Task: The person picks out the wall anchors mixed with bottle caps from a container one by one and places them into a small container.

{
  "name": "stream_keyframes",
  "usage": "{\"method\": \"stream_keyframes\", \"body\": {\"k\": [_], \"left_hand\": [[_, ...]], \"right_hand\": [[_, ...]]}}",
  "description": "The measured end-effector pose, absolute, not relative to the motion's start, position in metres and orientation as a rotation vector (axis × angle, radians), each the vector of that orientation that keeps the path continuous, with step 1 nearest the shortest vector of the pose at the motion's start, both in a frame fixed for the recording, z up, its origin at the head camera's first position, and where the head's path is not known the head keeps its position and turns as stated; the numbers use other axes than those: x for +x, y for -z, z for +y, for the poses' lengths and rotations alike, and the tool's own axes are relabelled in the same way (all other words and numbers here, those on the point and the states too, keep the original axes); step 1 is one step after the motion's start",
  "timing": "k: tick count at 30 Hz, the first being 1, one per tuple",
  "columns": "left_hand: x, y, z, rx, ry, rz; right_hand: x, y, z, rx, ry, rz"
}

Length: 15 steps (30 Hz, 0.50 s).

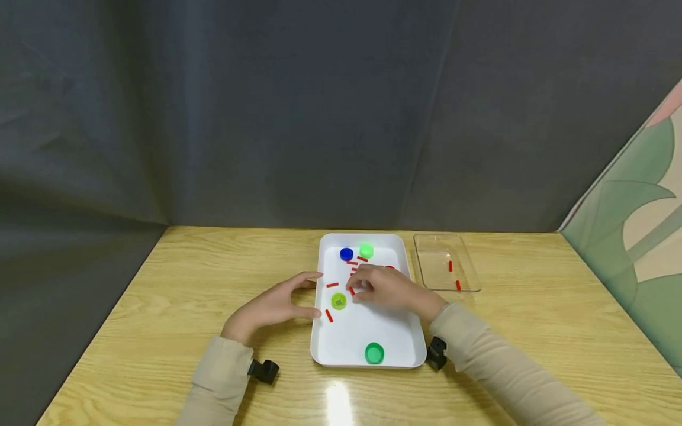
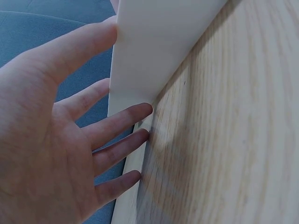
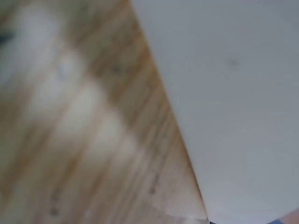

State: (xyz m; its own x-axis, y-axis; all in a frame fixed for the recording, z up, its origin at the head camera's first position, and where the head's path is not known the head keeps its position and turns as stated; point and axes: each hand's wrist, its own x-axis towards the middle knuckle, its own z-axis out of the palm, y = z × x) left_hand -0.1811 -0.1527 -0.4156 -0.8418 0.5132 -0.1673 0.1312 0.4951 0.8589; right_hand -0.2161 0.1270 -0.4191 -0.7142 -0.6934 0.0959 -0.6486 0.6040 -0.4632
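A white tray [image 1: 346,349] lies on the table with several short red sticks [image 1: 333,285] and some round coloured caps in it. Over the middle of the tray, my right hand [image 1: 380,286] pinches one red stick [image 1: 351,291] between thumb and fingertips. The yellow-green cap [image 1: 338,301] is just left of those fingertips. My left hand [image 1: 274,303] is at the tray's left side, thumb and index finger spread along the rim. In the left wrist view, the other fingers [image 2: 124,119] extend loosely beside the tray's outer wall [image 2: 149,51]. The right wrist view misses the right hand's fingertips.
A clear shallow box [image 1: 434,272] with two red sticks [image 1: 450,266] stands right of the tray. Inside the tray are a blue cap [image 1: 347,254], a light green cap [image 1: 366,251] and a green cap [image 1: 375,353]. A dark curtain [image 1: 298,118] hangs behind the table.
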Motion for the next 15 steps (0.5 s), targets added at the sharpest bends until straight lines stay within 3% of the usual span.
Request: {"method": "stream_keyframes", "body": {"k": [15], "left_hand": [[-0.182, 0.417, -0.152, 0.523, -1.302, 2.347]], "right_hand": [[-0.205, 0.403, 0.135, -1.089, 0.812, 2.703]]}}
